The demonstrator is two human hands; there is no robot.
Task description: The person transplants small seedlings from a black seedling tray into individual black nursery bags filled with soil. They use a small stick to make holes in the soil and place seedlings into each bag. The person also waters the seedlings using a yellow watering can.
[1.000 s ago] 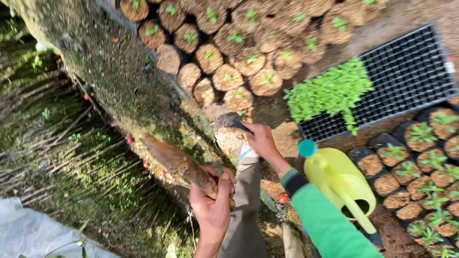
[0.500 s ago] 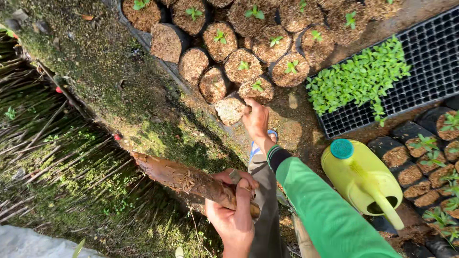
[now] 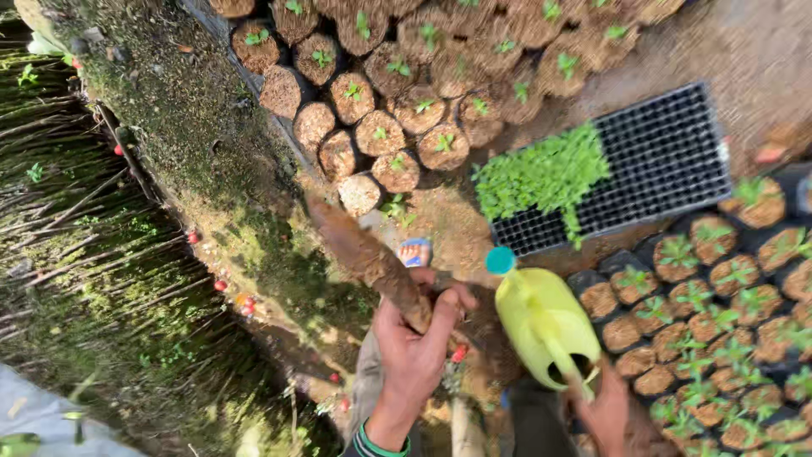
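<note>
Left hand [image 3: 414, 347] wrapped tight around the lower end of a muddy stick [image 3: 372, 258], fingers curled over it, thumb across. The stick's long axis runs up and to the left from that fist, its tip ending just beside the nearest soil pot [image 3: 359, 194] in the cluster of filled pots above. So the stick lies ahead of the left hand, pointing at the pots, and the left hand is clearly the nearer one.

Right hand [image 3: 605, 410] sits low, to the right of the stick, closed on the handle of a yellow-green watering can [image 3: 545, 322]; the can's teal-capped spout [image 3: 500, 260] points up towards the black seedling tray [image 3: 668, 156], which is part green, part bare cells.

A sandalled toe [image 3: 414, 252] peeks out just right of the stick. Hard to say whether the stick's tip touches the ground or hangs above it. The right hand is cut by the frame's bottom edge, and the can hides its fingers.
</note>
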